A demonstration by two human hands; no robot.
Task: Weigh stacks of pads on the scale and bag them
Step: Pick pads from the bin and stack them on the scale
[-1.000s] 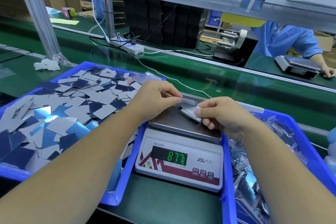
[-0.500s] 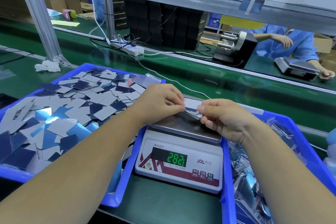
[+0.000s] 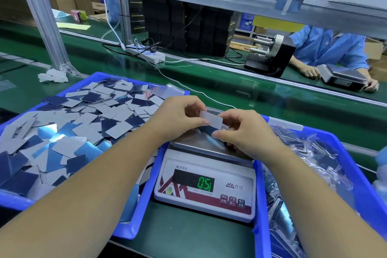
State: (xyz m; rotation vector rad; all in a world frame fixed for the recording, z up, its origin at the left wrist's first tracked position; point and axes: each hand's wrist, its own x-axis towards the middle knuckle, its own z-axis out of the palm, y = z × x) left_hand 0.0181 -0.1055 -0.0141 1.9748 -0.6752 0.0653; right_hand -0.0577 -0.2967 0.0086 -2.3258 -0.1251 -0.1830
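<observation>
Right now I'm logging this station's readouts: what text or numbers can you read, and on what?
"0.5", then an unclear digit: green display of the scale.
"电子天平": printed above that display.
"香山": logo right of the display.
Three red buttons: characters too small to read.
Pads, bins: no text visible.

— How is the light?
— Bright and even, from overhead; shadows are faint.
— Any glare?
— Sheen on the scale [image 3: 211,148] platform and the green belt [image 3: 251,90].
— Sharpness?
— Centre crisp; the frame [image 3: 41,16] bends near the edges, forearms stretched.
</observation>
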